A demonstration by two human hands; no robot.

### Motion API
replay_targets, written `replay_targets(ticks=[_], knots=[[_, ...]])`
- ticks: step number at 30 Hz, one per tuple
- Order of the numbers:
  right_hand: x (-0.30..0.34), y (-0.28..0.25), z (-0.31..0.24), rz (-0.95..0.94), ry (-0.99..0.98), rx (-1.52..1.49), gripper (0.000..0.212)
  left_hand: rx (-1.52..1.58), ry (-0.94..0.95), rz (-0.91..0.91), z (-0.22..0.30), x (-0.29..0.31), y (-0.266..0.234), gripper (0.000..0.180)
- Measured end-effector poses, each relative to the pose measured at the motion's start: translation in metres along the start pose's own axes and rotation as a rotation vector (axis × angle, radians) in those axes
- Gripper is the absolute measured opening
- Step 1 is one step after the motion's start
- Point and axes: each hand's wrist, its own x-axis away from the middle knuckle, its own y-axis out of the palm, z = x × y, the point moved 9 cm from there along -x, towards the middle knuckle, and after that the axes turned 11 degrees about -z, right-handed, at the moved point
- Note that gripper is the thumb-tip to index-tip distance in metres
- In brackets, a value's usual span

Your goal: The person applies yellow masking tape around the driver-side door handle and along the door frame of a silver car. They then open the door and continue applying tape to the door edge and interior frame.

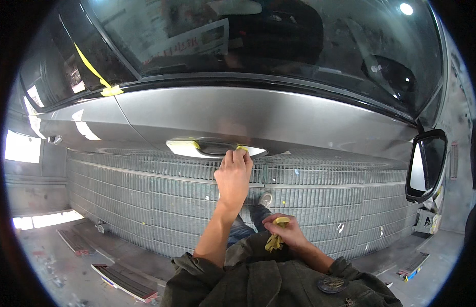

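L hand (234,176): fingertips bunched at car door handle (186,149), by its R-end yellow tape (242,148); can't tell if pinching. R hand (290,234) closed round crumpled yellow wad (275,242). Prog: prob. partway – wad off car; tape on both handle ends, plus strip (89,66) nr rear window.

The door panel (320,117) looks like smooth, glossy painted metal, and the door handle (184,149) gleams brightly. The crumpled yellow tape (274,241) looks thin, papery and matt (its creases show plainly). The window (320,75) is shiny glass, the mirror housing (418,196) glossy dark plastic, the floor grating (320,212) dull ribbed metal, the jacket (263,281) matt cloth.
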Motion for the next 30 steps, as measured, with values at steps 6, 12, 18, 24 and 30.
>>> replay_targets(ticks=[6,12,18,24,30], knots=[[-0.014,0.014,-0.032,-0.063,-0.118,0.251,0.032,0.11,-0.017,0.014,-0.015,0.0,0.003,0.018],[-0.059,0.042,-0.108,0.003,-0.261,0.681,0.061,0.189,-0.079,-0.007,-0.029,0.001,-0.002,0.02],[-0.093,0.056,-0.138,0.161,-0.346,1.038,0.08,0.253,-0.089,-0.019,-0.036,0.0,-0.006,0.02],[-0.109,0.064,-0.139,0.14,-0.323,1.06,0.077,0.209,-0.071,0.003,-0.045,0.0,-0.013,0.019],[-0.125,0.078,-0.146,0.167,-0.307,1.188,0.067,0.094,-0.099,0.052,-0.059,0.001,-0.027,0.013]])
